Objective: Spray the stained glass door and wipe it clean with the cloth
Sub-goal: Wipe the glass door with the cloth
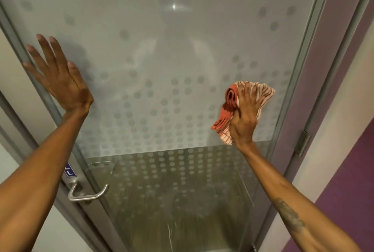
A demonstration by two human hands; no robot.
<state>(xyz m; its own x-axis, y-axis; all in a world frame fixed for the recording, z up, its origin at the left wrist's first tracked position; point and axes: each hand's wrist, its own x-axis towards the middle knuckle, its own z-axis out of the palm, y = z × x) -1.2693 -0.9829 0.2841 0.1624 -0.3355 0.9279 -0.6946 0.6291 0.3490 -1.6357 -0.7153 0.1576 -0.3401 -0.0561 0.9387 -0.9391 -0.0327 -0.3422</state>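
The glass door (162, 53) fills the view, frosted and printed with grey dots, in a grey metal frame. My right hand (243, 116) presses a bunched orange and white striped cloth (228, 107) flat against the glass near the door's right side, just above where the lower, darker pane begins. My left hand (58, 77) rests flat on the glass at the left edge, fingers spread, holding nothing. No spray bottle is in view. Thin wet streaks run down the lower pane (172, 229).
A steel lever handle (89, 193) sticks out at the lower left of the door, below a small blue sign (69, 169). A hinge (302, 143) sits on the frame at right. Purple and white wall (348, 150) flanks the right side.
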